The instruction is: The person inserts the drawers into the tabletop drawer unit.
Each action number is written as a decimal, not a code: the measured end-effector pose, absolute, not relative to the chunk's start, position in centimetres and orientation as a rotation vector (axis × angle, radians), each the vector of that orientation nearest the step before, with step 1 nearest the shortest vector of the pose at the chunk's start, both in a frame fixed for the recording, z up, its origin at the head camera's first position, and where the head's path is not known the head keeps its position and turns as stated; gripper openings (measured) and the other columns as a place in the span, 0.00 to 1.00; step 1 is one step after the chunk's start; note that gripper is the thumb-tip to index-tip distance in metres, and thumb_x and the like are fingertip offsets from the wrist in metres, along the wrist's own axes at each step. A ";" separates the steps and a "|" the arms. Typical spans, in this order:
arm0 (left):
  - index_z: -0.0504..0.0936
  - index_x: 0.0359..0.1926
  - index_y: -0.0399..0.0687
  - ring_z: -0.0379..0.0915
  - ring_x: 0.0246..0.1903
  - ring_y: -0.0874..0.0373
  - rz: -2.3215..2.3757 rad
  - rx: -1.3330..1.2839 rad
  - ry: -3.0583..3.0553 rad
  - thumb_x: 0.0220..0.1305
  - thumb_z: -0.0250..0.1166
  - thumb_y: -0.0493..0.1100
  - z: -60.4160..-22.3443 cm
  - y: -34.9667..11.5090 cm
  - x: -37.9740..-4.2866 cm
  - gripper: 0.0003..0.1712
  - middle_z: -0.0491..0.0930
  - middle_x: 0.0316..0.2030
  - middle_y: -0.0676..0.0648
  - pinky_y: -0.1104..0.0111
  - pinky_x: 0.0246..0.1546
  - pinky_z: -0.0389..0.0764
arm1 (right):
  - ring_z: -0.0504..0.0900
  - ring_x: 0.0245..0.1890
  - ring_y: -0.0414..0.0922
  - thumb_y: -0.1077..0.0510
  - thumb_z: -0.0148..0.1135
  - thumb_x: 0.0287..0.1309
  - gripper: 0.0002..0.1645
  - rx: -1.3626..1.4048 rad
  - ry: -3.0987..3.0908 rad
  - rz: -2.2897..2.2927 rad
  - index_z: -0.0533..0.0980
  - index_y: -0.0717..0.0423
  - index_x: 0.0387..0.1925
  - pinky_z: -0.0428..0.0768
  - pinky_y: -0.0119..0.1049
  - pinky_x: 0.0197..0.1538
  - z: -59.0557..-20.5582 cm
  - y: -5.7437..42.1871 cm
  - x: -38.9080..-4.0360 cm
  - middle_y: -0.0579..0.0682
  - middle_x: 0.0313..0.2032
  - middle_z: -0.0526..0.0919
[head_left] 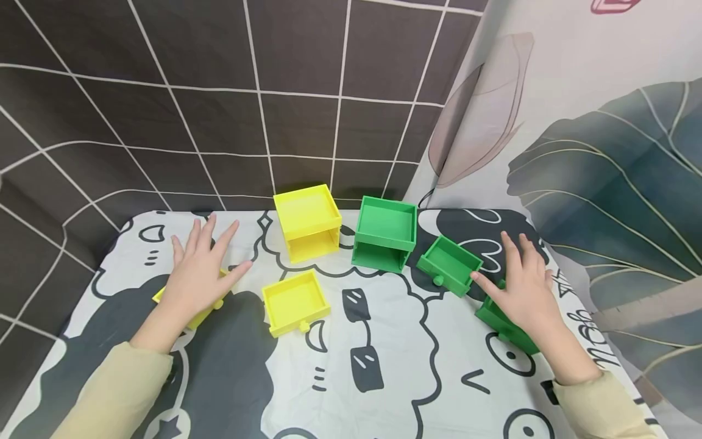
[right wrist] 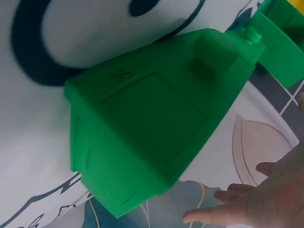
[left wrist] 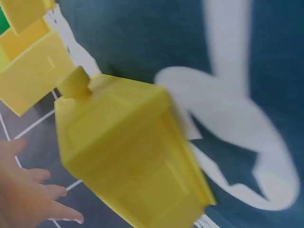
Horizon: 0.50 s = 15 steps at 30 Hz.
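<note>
Dark grid-patterned backdrop [head_left: 214, 36] past both hands; leaf-print hanging [head_left: 598, 158] ahead and to the right of the right hand [head_left: 523, 292]. Cartoon-print cloth [head_left: 406, 381] under both.

Cases next. Yellow drawer case [head_left: 308, 214] is ahead and right of the left hand [head_left: 200, 280]; green drawer case [head_left: 386, 222] is ahead and left of the right hand. Both upright, front slots facing the wearer, no drawer in either.

Four drawers out on the cloth. Near yellow drawer [left wrist: 123, 137] below the left hand, loose yellow drawer [head_left: 296, 303] just right of it. Near green drawer [right wrist: 147, 118] below the right hand, loose green drawer [head_left: 450, 266] just off that thumb.

Handling: look like thin molded plastic. Expect light, stiff, a bit slick, not very fragile; the cloth may ruck under a push. Take drawers across the side walls, or pinch the knob (yellow knob [left wrist: 75, 83], green knob [right wrist: 216, 51]). Steady a case by its outer walls.

Pose: forearms come in from the lower corners, palms down over the near drawers. Both hands unclenched, fingers spread and pointing away from the wearer, nothing grasped. Can't tell if either palm, or the right thumb, touches plastic.
</note>
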<state>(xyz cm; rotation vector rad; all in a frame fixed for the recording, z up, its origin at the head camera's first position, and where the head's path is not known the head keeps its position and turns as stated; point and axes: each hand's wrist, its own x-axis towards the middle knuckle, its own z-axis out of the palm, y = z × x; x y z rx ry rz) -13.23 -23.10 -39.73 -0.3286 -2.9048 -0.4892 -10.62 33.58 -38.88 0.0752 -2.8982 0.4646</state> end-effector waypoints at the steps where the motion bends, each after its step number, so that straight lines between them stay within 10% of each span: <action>1: 0.59 0.83 0.48 0.40 0.80 0.20 -0.499 -0.334 -2.904 0.71 0.65 0.62 -39.6 -22.9 -13.3 0.48 0.49 0.82 0.26 0.15 0.72 0.38 | 0.49 0.77 0.82 0.31 0.66 0.68 0.63 0.079 -2.887 0.484 0.45 0.57 0.86 0.50 0.92 0.67 -38.8 33.5 -10.6 0.76 0.81 0.45; 15: 0.62 0.81 0.46 0.42 0.82 0.26 -0.582 -0.432 -2.832 0.72 0.65 0.57 -37.6 -20.4 -15.4 0.44 0.52 0.82 0.28 0.27 0.81 0.43 | 0.56 0.77 0.75 0.43 0.67 0.71 0.54 0.158 -2.735 0.741 0.50 0.58 0.85 0.62 0.83 0.69 -37.7 31.6 -9.7 0.75 0.78 0.55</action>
